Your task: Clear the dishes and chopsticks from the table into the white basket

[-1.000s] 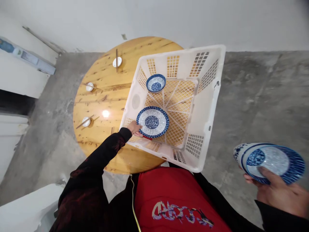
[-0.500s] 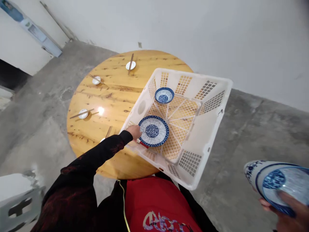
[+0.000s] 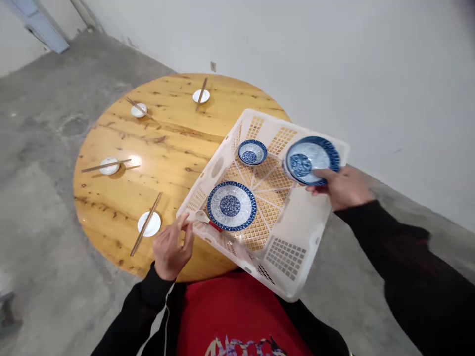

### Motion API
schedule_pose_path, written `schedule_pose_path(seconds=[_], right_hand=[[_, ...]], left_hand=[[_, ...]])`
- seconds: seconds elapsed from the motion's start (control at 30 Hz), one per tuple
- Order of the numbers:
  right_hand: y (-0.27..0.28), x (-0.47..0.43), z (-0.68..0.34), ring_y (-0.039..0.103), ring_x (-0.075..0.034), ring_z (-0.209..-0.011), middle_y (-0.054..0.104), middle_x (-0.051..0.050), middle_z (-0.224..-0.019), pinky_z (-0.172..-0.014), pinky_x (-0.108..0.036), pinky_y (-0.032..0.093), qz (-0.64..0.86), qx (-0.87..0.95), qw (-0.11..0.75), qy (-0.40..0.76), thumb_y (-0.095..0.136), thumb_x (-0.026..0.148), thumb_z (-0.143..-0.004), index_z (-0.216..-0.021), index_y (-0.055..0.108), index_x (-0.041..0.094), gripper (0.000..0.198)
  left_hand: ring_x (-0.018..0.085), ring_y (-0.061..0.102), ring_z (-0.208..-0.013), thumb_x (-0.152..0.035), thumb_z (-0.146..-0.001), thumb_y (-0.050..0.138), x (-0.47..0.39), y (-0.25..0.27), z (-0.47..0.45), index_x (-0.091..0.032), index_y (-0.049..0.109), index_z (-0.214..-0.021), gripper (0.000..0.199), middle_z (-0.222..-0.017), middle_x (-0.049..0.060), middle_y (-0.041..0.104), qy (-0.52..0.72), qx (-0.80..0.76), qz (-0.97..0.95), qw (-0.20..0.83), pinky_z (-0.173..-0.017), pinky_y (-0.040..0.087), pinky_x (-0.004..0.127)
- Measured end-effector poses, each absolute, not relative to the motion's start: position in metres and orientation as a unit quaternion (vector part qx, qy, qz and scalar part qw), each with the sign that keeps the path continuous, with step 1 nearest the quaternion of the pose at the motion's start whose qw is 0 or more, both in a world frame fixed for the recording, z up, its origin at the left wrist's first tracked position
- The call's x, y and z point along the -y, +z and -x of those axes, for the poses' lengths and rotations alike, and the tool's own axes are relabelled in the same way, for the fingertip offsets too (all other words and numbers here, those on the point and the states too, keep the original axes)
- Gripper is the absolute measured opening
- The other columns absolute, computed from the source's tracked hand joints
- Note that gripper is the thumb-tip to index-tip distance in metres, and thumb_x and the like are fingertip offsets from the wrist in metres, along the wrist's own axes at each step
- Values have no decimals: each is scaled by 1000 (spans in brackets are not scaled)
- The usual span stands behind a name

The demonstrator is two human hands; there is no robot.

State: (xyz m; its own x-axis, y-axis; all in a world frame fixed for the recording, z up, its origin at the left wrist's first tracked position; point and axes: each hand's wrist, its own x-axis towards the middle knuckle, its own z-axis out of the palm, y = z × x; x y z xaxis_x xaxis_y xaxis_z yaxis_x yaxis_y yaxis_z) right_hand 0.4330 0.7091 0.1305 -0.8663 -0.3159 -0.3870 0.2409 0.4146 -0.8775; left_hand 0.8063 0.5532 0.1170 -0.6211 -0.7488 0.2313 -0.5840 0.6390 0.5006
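My right hand (image 3: 347, 185) grips a blue-and-white bowl (image 3: 315, 158), tilted over the right side of a white plastic crate (image 3: 308, 212); its thumb presses inside the bowl. I cannot tell whether more bowls are nested beneath it. My left hand (image 3: 172, 247) is at the crate's left corner, with thumb and fingers bent but apart and nothing visible between them. Inside the crate lie a blue-rimmed plate (image 3: 232, 206) and a smaller blue-and-white bowl (image 3: 252, 152). A white spoon (image 3: 202, 216) with a red handle rests beside the plate, near my left hand.
The crate sits on a round wooden table (image 3: 166, 148), overhanging its right edge. Several small white dishes (image 3: 149, 225) with chopsticks (image 3: 146, 225) lie across the table's left and far parts. A white wall (image 3: 315, 64) stands behind, and grey concrete floor (image 3: 48, 198) surrounds the table.
My right hand has carried the bowl from the far lower right to above the crate. My left hand has drawn back from beside the plate to the crate's corner, uncovering the spoon.
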Motion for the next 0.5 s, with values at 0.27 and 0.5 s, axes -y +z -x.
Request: schedule_pose_path(seconds=[0.27, 0.5], right_hand=[[63, -599, -405, 57, -15, -40, 56, -2, -47, -38, -22, 48, 29, -810, 290, -509, 57, 2, -82, -77, 58, 14, 14], [37, -572, -387, 66, -24, -51, 59, -5, -49, -47, -33, 56, 76, -876, 268, -394, 59, 6, -82, -86, 64, 13, 10]], left_hand=[[17, 76, -73, -41, -99, 50, -598, 79, -876, -21, 65, -114, 29, -86, 3, 78, -249, 753, -558, 245, -73, 59, 29], [18, 76, -75, -47, -98, 49, -612, 65, -890, -20, 66, -114, 36, -86, 3, 78, -298, 685, -619, 240, -75, 60, 29]])
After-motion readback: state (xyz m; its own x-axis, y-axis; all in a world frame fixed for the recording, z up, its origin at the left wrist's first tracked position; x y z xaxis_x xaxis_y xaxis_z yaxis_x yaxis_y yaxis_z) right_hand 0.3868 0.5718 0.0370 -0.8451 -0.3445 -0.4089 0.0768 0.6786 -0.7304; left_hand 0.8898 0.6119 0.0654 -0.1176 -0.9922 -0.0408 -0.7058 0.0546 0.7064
